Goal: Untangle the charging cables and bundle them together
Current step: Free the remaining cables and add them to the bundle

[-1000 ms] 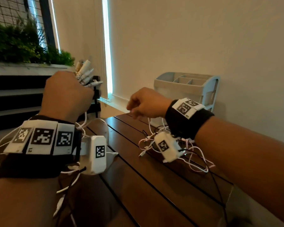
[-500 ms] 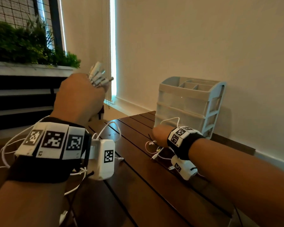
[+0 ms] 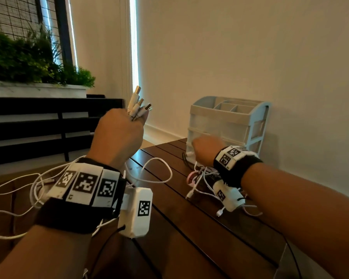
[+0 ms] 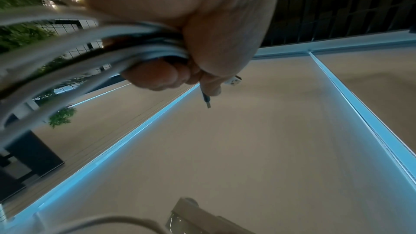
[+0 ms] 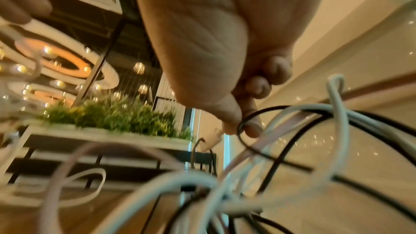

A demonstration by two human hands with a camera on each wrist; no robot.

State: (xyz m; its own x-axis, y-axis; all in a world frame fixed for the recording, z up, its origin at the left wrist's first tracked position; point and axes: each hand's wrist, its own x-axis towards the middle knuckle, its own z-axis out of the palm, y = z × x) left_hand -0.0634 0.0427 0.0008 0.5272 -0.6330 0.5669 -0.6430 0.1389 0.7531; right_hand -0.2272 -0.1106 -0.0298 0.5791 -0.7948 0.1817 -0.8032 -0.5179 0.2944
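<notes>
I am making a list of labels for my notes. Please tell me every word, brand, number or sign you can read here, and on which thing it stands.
No readable words, brands or numbers.
Left wristband: black-and-white square code markers, no text.
Left wrist camera box: one such marker.
Right wristband: markers only.
Organizer: no label visible.

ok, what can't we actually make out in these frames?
- Head view: right hand blurred and back-on; its fingertips are hidden.
- Right wrist view: tangle blurred, cable count unreadable.
- Left wrist view: left hand hides most plugs.
- Head view: cable ends run off the left edge.
</notes>
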